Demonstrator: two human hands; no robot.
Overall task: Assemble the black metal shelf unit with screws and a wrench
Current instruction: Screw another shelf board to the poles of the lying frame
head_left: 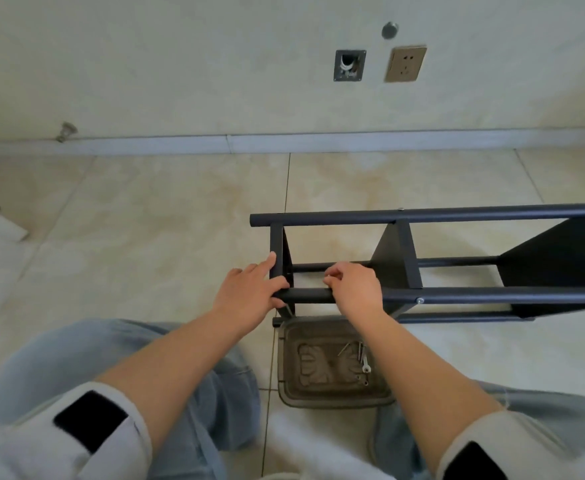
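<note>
Bracing shelf unit (422, 265), lying on side on floor, right of centre. My left hand (249, 292) spread against end panel, thumb hooked round near pole (491, 294); right hand (353, 289) pinching something small at pole, screw I judge. Risk: screw slipping, cross-threading if frame shifts. Spares in tray (332, 396) near me.

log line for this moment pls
stage: fitting end panel | left hand: steadies end panel | right hand: on front tube | screws: in tray
</note>
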